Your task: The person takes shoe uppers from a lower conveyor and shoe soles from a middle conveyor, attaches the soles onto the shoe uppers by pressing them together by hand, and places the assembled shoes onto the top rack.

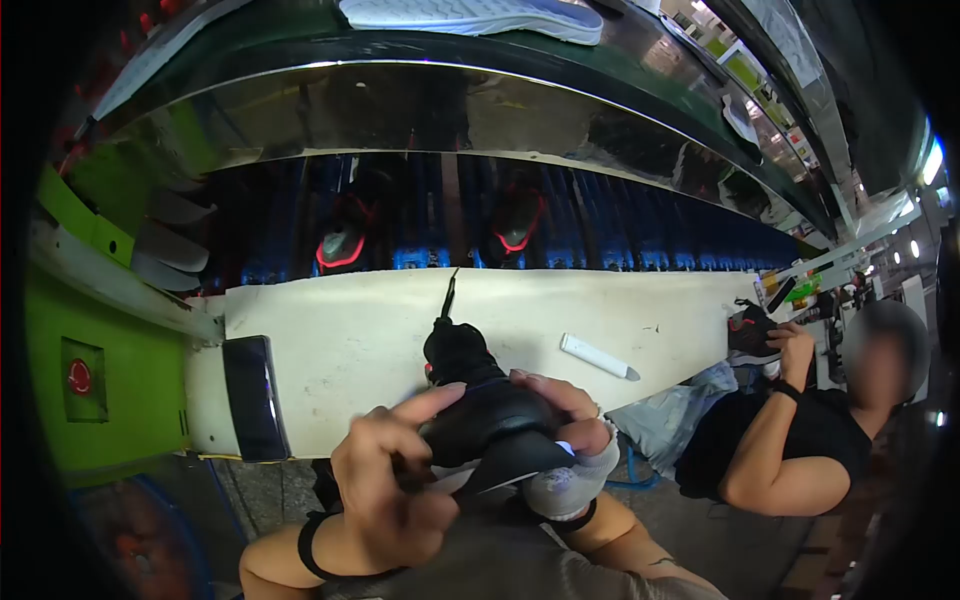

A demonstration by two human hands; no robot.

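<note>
A black shoe [490, 410] is held between my two hands at the near edge of the white worktop, its heel end and a pull cord pointing away from me. My left hand [385, 480] has its fingers curled, with one finger pressed along the shoe's left side. On the right side, my right hand [575, 430], partly covered by a whitish glove, wraps round the shoe. A dark curved piece [520, 460] sticks out at the shoe's near end between the hands; whether it is attached I cannot tell.
On the white worktop [330, 370] lie a dark phone [255, 395] and a white marker-like tube [595, 355]. Behind, two dark shoes with red trim [342, 245] sit on a blue roller conveyor [420, 225]. A pale sole [475, 15] rests above. A co-worker [780, 430] sits at right.
</note>
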